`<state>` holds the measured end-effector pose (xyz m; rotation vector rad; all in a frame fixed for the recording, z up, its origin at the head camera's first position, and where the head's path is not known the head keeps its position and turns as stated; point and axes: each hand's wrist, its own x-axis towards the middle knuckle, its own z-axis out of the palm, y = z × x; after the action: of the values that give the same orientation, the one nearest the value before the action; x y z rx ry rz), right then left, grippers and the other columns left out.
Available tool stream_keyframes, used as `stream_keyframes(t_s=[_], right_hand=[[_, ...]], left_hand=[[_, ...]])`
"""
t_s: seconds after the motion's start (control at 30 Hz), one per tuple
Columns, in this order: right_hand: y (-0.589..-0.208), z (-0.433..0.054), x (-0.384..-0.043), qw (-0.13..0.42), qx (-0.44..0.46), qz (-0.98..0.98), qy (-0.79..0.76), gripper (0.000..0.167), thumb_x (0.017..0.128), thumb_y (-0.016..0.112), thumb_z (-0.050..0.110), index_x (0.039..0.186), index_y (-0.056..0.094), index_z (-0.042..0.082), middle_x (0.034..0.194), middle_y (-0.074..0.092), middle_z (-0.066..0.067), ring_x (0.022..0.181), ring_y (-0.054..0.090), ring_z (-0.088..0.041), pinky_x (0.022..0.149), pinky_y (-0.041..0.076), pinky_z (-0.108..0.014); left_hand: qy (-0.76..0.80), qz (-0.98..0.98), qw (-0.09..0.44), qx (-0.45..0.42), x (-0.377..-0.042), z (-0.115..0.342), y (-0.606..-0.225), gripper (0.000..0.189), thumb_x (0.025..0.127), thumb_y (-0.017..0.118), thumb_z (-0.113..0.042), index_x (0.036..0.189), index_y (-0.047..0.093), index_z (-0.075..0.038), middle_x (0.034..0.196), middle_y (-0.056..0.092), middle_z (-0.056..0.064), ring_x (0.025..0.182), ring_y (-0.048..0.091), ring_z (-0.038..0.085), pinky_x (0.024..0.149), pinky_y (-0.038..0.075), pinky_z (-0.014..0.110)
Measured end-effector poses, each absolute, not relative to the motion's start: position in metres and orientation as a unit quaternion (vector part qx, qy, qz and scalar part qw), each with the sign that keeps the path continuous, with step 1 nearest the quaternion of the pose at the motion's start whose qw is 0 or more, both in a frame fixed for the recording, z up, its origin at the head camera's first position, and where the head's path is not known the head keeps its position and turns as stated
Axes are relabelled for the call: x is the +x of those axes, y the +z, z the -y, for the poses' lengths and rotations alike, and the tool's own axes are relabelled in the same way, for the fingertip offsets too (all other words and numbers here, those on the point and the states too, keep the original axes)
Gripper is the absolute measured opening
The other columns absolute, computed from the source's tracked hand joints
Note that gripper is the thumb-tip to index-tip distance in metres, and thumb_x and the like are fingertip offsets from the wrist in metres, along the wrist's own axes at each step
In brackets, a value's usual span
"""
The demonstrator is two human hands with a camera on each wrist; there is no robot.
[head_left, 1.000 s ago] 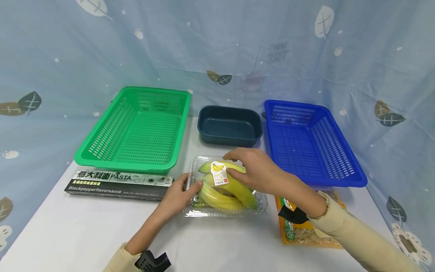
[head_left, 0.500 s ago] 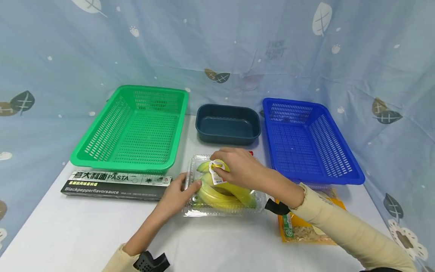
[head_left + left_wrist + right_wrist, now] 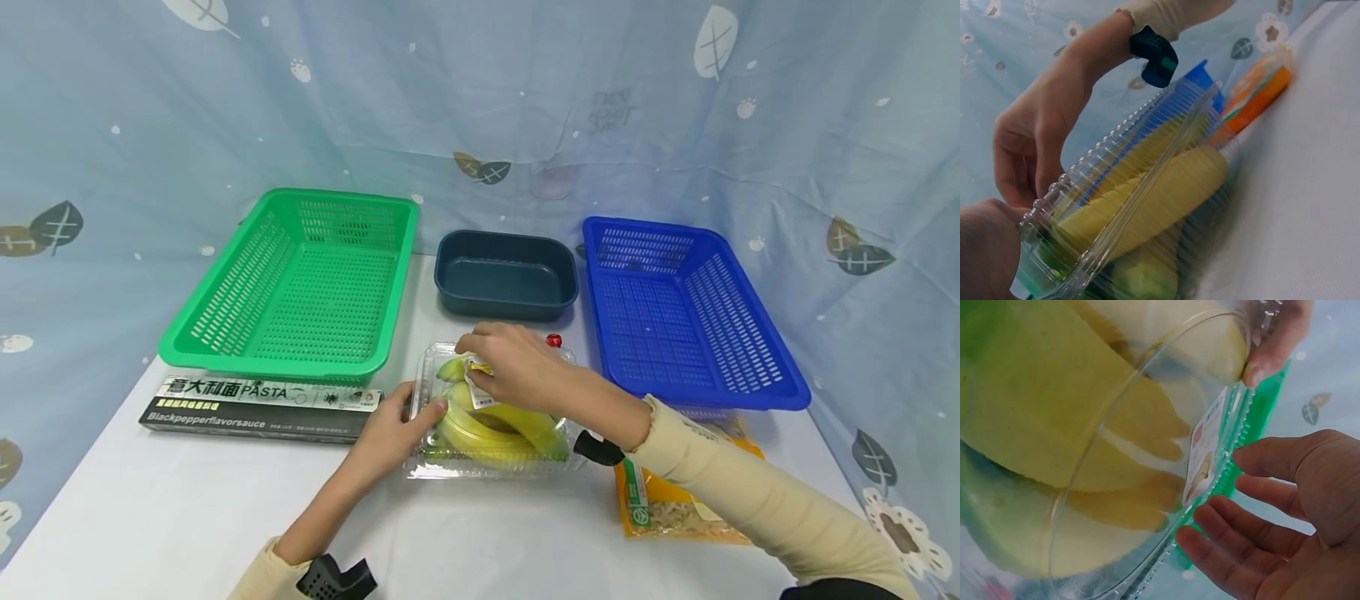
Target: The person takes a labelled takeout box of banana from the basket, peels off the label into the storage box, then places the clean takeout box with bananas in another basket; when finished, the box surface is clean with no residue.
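- The clear, ridged plastic container (image 3: 495, 472) of yellow-green bananas (image 3: 487, 443) is set on the white desk (image 3: 480, 542), between the long black-and-white pasta box (image 3: 262, 408) and the flat orange packet (image 3: 660, 502).
- Its left edge is gripped by the left hand (image 3: 392, 429), thumb on the lid; were that grip slackened, the container could be skidded by a push from the right.
- Nothing is seen to be held by the right hand (image 3: 517, 362): its fingers are loosely bent and parted near the white paper label (image 3: 482, 400); whether the lid is touched cannot be told.
- If the thin lid is pressed hard, it could be buckled and the bananas bruised.
- If only the left edge is lifted, the load could be tipped.
- The small red object (image 3: 553, 340) behind could be knocked by a wide sweep of the right hand.
- The packet could be dragged by the cream sleeve (image 3: 750, 492) passing over it.
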<state>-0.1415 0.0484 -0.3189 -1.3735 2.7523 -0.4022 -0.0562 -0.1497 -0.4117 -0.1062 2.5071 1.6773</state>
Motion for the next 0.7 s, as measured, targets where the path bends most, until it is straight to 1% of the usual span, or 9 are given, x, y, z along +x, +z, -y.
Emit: stream_keyframes(t_s=[0.2, 0.33, 0.47, 0.6, 0.7], right_hand=[[-0.3234, -0.0454, -0.1435, 0.017, -0.44, -0.892, -0.103, 0.028, 0.09, 0.075, 0.012, 0.118, 0.073, 0.011, 0.102, 0.067, -0.004, 0.078, 0.054, -0.015, 0.063, 0.047, -0.023], [-0.3241, -0.0455, -0.145, 0.01, -0.444, -0.891, -0.093, 0.025, 0.089, 0.075, 0.01, 0.113, 0.076, 0.013, 0.094, 0.063, -0.001, 0.074, 0.051, -0.015, 0.06, 0.045, -0.023], [-0.3247, -0.0447, -0.1461, -0.002, -0.45, -0.888, -0.091, 0.02, 0.088, 0.074, 0.008, 0.107, 0.077, 0.013, 0.088, 0.06, 0.001, 0.073, 0.05, -0.015, 0.06, 0.043, -0.024], [-0.3257, -0.0446, -0.1471, -0.013, -0.452, -0.887, -0.097, 0.013, 0.088, 0.074, 0.006, 0.097, 0.078, 0.014, 0.085, 0.06, 0.002, 0.074, 0.052, -0.015, 0.063, 0.044, -0.025], [-0.3261, -0.0452, -0.1471, -0.018, -0.455, -0.884, -0.106, 0.011, 0.088, 0.073, 0.004, 0.089, 0.077, 0.014, 0.084, 0.06, 0.003, 0.074, 0.052, -0.015, 0.064, 0.046, -0.024]], left_hand=[[0.556, -0.828, 0.065, -0.042, -0.0559, 0.1487, -0.4127, 0.064, 0.096, 0.065, -0.041, 0.142, 0.049, 0.0, 0.119, 0.063, 0.018, 0.093, 0.064, 0.024, 0.074, 0.055, 0.034], [0.558, -0.826, 0.066, -0.043, -0.0566, 0.1479, -0.4121, 0.065, 0.096, 0.066, -0.041, 0.142, 0.048, 0.001, 0.117, 0.064, 0.018, 0.09, 0.064, 0.023, 0.073, 0.055, 0.034], [0.555, -0.829, 0.061, -0.043, -0.0558, 0.1485, -0.4116, 0.065, 0.095, 0.066, -0.04, 0.142, 0.049, 0.002, 0.118, 0.064, 0.019, 0.093, 0.064, 0.025, 0.075, 0.056, 0.037], [0.552, -0.831, 0.058, -0.04, -0.0553, 0.1489, -0.4112, 0.065, 0.096, 0.066, -0.04, 0.142, 0.048, 0.002, 0.119, 0.063, 0.02, 0.096, 0.064, 0.026, 0.079, 0.055, 0.039], [0.551, -0.832, 0.057, -0.039, -0.0555, 0.1488, -0.4108, 0.065, 0.096, 0.066, -0.039, 0.142, 0.048, 0.002, 0.119, 0.064, 0.019, 0.096, 0.063, 0.026, 0.08, 0.055, 0.039]])
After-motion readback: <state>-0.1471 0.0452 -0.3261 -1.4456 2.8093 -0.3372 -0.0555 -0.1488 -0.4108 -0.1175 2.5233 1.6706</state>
